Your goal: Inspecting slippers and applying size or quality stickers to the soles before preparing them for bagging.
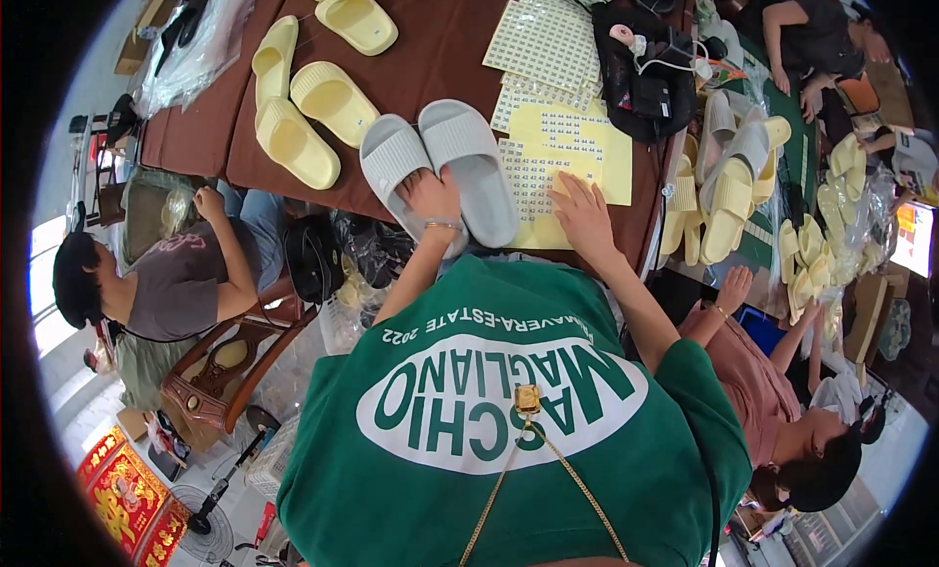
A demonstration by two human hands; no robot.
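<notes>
A pair of grey slippers [471, 146] lies side by side on the table in front of me. My left hand [430, 197] is inside the left slipper, its stretched fingers resting on the footbed near the strap. To the right, a yellow sheet of small printed stickers [533, 210] lies flat. My right hand [584, 220] rests on its right part with fingers extended and apart. Whether a small sticker clings to a fingertip is too small to tell. Farther left lie several pale yellow slippers [298, 141], some overlapping.
More sticker sheets [548, 44] are stacked at the back, beside a black bag [641, 88] with a cable. Yellow and grey slippers [729, 190] crowd the right side. Co-workers sit at the left [186, 273] and right [773, 391]. Clear plastic wrap [201, 48] lies at the far left.
</notes>
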